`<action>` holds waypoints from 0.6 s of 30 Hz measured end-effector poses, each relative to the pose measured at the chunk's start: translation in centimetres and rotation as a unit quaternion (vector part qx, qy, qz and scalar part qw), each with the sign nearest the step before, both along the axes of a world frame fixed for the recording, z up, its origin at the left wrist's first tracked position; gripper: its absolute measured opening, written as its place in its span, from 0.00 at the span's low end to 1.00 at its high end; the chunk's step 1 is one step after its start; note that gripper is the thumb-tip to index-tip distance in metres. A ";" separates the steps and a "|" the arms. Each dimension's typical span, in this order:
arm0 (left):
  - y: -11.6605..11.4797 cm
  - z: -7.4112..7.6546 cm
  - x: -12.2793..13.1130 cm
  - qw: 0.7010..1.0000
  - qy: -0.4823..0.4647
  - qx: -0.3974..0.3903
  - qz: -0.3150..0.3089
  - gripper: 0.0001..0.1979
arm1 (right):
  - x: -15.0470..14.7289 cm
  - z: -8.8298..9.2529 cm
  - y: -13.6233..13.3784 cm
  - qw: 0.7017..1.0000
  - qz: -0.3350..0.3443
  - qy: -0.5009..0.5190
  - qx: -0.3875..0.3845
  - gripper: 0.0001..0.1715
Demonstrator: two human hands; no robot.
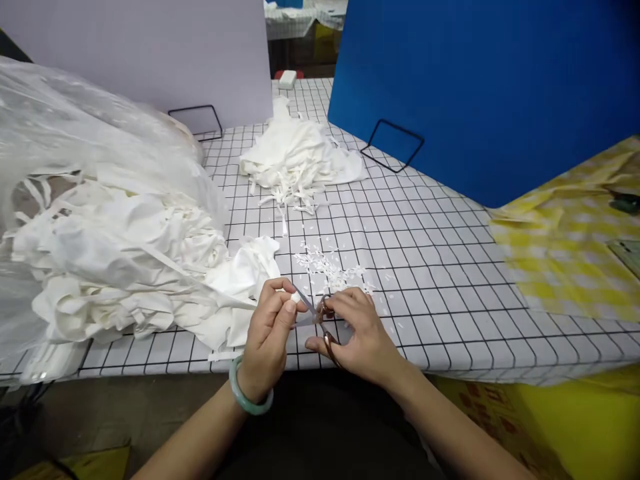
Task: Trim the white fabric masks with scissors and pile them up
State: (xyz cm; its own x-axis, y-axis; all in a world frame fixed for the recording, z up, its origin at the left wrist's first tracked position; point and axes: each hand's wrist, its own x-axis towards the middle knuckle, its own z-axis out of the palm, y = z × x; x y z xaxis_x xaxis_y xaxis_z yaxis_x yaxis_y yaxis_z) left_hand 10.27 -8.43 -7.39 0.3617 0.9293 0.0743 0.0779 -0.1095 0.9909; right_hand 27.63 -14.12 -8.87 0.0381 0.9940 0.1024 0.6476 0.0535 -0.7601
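My left hand (273, 327), with a green bangle at the wrist, pinches the end of a white fabric strip near the table's front edge. Just right of it, my right hand (357, 330) has its fingers in the handles of a pair of scissors (320, 312), whose blades point left toward the pinched fabric. The blades look parted. Beyond my hands lie many small white clippings (330, 270). A large heap of white fabric pieces (135, 267) spreads to the left, partly inside a clear plastic bag (100, 127).
A second white fabric pile (300, 160) lies farther back on the black-and-white checked table (440, 267). A pale panel (215, 53) and a blue panel (475, 87) stand behind, with black wire stands. Yellow checked cloth (565, 253) covers the right side.
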 end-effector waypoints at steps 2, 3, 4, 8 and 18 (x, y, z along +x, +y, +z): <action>-0.2 -0.1 0.4 0.999 0.016 0.037 -0.017 0.15 | 0.6 -0.1 -0.4 1.000 0.005 -0.009 -0.001 0.21; -0.2 -0.2 0.6 0.998 0.024 0.051 -0.025 0.15 | 0.8 -0.2 -0.5 1.000 0.008 -0.004 -0.002 0.22; -0.3 -0.3 0.7 0.997 0.031 0.063 -0.033 0.15 | 1.0 -0.3 -0.7 1.000 0.012 0.001 -0.003 0.23; -0.4 -0.5 0.7 0.993 0.044 0.090 -0.054 0.14 | 1.5 -0.4 -1.0 0.999 0.030 0.014 0.002 0.25; -0.4 -0.6 0.8 0.988 0.048 0.121 -0.084 0.13 | 1.4 -0.2 -0.9 0.999 0.038 0.019 0.016 0.23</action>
